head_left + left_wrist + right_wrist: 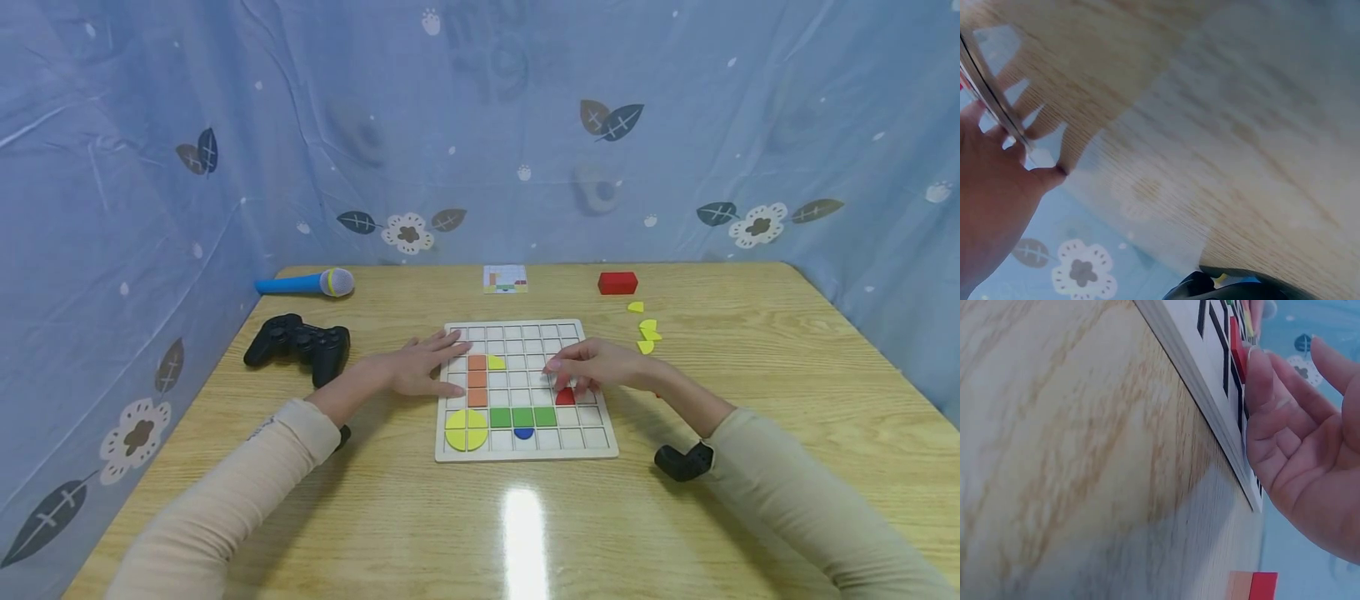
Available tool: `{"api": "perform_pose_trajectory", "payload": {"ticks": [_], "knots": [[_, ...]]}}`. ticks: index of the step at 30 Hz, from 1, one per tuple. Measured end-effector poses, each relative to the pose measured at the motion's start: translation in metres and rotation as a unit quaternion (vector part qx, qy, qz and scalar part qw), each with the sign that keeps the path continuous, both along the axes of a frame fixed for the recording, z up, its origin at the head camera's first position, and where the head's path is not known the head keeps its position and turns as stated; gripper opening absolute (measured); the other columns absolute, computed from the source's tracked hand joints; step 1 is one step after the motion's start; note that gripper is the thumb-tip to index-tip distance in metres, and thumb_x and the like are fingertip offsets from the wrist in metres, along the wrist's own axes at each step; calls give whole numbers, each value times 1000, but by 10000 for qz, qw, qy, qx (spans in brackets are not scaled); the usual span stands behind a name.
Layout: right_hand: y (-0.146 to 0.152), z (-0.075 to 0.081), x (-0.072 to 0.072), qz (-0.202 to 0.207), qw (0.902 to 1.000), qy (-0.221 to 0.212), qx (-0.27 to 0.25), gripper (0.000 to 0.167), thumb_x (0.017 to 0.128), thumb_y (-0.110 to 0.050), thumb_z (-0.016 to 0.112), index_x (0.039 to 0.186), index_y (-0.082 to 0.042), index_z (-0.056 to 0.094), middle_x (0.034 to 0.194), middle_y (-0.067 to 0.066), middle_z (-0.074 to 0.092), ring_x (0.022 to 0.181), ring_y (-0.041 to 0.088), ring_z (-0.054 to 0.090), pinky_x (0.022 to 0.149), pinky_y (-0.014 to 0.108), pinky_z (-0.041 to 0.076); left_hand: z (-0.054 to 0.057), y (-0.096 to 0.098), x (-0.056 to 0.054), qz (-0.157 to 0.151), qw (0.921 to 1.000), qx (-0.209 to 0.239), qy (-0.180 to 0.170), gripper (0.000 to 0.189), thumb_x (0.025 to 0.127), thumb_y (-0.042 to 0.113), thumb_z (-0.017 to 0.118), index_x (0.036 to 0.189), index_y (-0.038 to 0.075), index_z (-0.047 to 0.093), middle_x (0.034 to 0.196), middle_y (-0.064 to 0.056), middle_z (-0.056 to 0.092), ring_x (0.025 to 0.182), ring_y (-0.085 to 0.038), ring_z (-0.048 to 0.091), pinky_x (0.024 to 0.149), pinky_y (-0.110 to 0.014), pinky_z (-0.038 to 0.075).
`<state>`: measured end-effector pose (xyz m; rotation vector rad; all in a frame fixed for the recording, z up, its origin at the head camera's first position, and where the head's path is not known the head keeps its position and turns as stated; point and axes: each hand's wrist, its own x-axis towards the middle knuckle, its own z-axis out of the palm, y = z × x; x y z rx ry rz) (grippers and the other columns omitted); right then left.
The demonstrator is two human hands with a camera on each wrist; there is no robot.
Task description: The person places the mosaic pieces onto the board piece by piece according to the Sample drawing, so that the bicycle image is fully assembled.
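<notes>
A white grid board (525,454) lies mid-table. My left hand (416,367), fingers spread, rests on its left edge; in the left wrist view the hand (997,187) lies along that edge. My right hand (600,364) is over the right half, its lower fingers at a red piece (566,397). The right wrist view shows a fingertip touching or very near the red piece (1237,349). On the board are orange squares (477,380), a yellow quarter-circle (496,362), a yellow circle of quarters (466,430), green squares (522,417) and a blue half-circle (523,433).
Loose yellow quarter pieces (648,335) lie right of the board. Behind stand a pattern card (506,279) and a red block (618,283). A black game controller (300,342) and a blue toy microphone (300,284) lie at the left. A blue curtain (480,125) hangs behind.
</notes>
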<state>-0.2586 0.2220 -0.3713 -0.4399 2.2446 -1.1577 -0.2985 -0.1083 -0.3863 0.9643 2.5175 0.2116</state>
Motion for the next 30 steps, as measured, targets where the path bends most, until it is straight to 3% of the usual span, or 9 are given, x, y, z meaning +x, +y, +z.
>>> {"api": "perform_pose_trajectory", "payload": {"ticks": [4, 8, 14, 20, 24, 30], "knots": [[4, -1, -3, 87, 9999, 10, -131, 39, 97, -33, 57, 123, -5, 62, 96, 8, 69, 69, 21, 62, 55, 25, 44, -2, -1, -1, -12, 10000, 11, 29, 87, 89, 65, 48, 155, 25, 8, 159, -3, -3, 143, -25, -9, 111, -54, 1], [17, -4, -6, 93, 9994, 5, -332, 40, 100, -29, 52, 129, -2, 56, 102, 10, 68, 78, 23, 63, 66, 29, 49, -1, 0, -1, -2, 10000, 27, -2, 87, 89, 65, 48, 155, 26, 8, 159, -2, -3, 143, -24, -9, 111, -54, 1], [45, -6, -9, -361, 9956, -210, -840, 47, 101, -27, 50, 135, 5, 48, 111, 19, 62, 92, 27, 62, 83, 34, 52, 1, 1, 1, 45, 10000, 19, -1, 86, 89, 64, 50, 155, 26, 9, 159, -2, -3, 143, -23, -9, 111, -53, 1], [73, -6, -4, -958, 9864, -455, -1255, 56, 100, -28, 52, 139, 10, 38, 119, 22, 57, 100, 21, 62, 88, 36, 50, 2, 2, 1, 26, 10000, -38, 1, 86, 90, 64, 49, 155, 26, 8, 159, -3, -2, 143, -23, -9, 112, -53, 1], [91, -4, 3, -1126, 9860, -341, -1184, 58, 101, -27, 50, 141, 11, 34, 121, 22, 57, 99, 19, 62, 87, 33, 50, 3, 1, 2, 37, 10000, -33, -53, 85, 90, 63, 48, 155, 26, 8, 159, -3, -3, 143, -23, -9, 112, -53, 1], [113, -4, 14, -1179, 9902, 167, -736, 57, 101, -27, 51, 140, 11, 36, 121, 24, 57, 100, 21, 62, 85, 29, 51, 5, 0, 3, 31, 10000, -9, -26, 85, 90, 63, 49, 155, 25, 8, 159, -3, -3, 143, -24, -9, 112, -53, 1]]}}
